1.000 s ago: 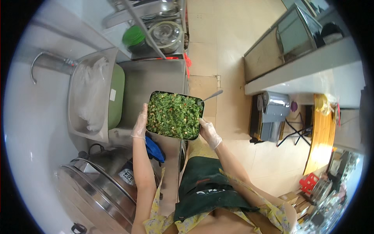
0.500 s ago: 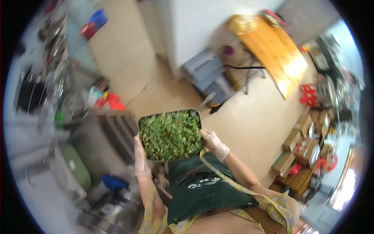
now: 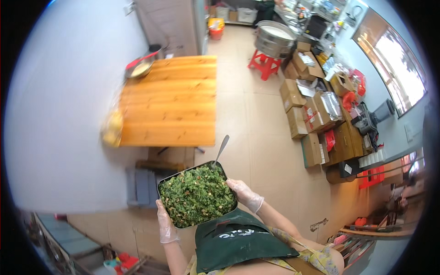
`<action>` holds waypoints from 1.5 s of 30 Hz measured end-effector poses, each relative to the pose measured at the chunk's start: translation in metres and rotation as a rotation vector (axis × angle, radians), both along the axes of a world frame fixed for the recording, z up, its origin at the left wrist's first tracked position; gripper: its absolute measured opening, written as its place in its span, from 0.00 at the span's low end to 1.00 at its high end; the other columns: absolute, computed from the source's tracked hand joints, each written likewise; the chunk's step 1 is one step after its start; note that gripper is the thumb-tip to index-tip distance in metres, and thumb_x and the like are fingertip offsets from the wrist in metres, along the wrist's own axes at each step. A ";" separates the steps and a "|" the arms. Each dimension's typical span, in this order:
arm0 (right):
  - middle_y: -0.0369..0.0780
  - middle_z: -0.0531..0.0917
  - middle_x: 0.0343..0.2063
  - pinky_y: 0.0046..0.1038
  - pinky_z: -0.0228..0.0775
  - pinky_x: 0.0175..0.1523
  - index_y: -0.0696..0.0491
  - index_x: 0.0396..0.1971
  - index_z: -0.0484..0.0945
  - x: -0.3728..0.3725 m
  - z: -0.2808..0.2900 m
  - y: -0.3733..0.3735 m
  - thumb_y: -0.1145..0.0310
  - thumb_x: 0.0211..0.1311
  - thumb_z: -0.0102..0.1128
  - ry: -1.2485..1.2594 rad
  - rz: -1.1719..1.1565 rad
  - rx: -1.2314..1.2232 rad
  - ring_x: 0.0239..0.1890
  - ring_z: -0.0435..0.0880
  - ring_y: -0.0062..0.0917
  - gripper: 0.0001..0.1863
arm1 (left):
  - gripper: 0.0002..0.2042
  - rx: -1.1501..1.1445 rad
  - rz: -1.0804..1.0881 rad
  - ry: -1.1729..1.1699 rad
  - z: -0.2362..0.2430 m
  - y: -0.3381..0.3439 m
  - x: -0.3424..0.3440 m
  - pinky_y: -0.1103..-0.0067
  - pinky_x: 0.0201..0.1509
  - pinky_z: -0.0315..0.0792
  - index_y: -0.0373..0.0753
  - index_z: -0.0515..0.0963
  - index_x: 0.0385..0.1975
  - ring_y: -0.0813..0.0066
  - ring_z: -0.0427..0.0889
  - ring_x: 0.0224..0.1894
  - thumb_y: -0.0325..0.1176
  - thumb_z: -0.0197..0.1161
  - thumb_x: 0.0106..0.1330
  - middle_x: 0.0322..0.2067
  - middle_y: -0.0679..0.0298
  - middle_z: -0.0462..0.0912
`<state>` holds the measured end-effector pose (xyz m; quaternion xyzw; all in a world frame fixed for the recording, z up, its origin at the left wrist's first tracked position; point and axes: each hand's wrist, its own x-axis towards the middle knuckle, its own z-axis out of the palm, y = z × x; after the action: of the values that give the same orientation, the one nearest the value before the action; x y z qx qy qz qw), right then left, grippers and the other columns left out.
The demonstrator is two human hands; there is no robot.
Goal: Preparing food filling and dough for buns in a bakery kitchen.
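- in the head view, the only one i have here, the rectangular tray (image 3: pixel 176 174) is held up in front of the dark green apron (image 3: pixel 238 238), above the floor (image 3: pixel 261 142), resting on no surface that i can see.
- the left hand (image 3: pixel 167 224), in a clear glove, grips the tray along its left side; the right hand (image 3: pixel 245 195), gloved too, is closed on the right side near the rim. fingers underneath are hidden from me.
- i judge the opposite-sided grip shares the weight and keeps the heap of chopped greens (image 3: pixel 197 195) from sliding out.
- the spoon (image 3: pixel 222 149) stands in the far right corner, handle leaning outward, away from both hands; i take that as keeping it clear of the grip.
- ahead and to the left is the wooden tabletop (image 3: pixel 174 101), with a bowl (image 3: pixel 141 69) on its far left and a yellow bag (image 3: pixel 112 128) at its near left.
- a grey bin (image 3: pixel 142 185) stands below its near edge.
- cardboard boxes (image 3: pixel 314 107) crowd the right, and farther off a red stool (image 3: pixel 264 66) carries a steel pot (image 3: pixel 275 43); these narrow the way.
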<state>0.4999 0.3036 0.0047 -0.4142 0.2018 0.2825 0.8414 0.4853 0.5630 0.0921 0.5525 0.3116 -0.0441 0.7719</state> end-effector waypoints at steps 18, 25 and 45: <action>0.39 0.78 0.43 0.25 0.67 0.53 0.62 0.48 0.72 0.488 -0.010 -0.367 0.61 0.67 0.47 -0.056 -0.584 -0.140 0.45 0.75 0.21 0.19 | 0.31 -0.111 -0.516 0.155 -0.061 -0.383 0.623 0.76 0.51 0.71 0.37 0.68 0.55 0.72 0.76 0.47 0.59 0.42 0.67 0.49 0.61 0.76; 0.40 0.77 0.48 0.25 0.65 0.55 0.63 0.51 0.70 0.723 -0.038 -0.483 0.58 0.68 0.46 -0.197 -0.244 -0.303 0.49 0.73 0.21 0.24 | 0.34 0.108 -0.429 0.097 -0.125 -0.459 0.818 0.78 0.62 0.59 0.29 0.60 0.61 0.70 0.65 0.59 0.57 0.38 0.70 0.59 0.57 0.66; 0.36 0.73 0.20 0.35 0.79 0.41 0.59 0.19 0.74 1.318 -0.134 -0.671 0.70 0.54 0.56 0.086 -0.020 0.004 0.24 0.78 0.22 0.09 | 0.32 0.242 -0.951 0.211 -0.160 -0.646 1.519 0.77 0.57 0.64 0.34 0.69 0.55 0.75 0.72 0.50 0.59 0.37 0.69 0.49 0.61 0.75</action>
<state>1.8182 -0.3676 -0.1289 -0.3981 0.2414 0.2921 0.8355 2.0044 -0.0827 -0.0681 0.7115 0.1046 -0.4103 0.5608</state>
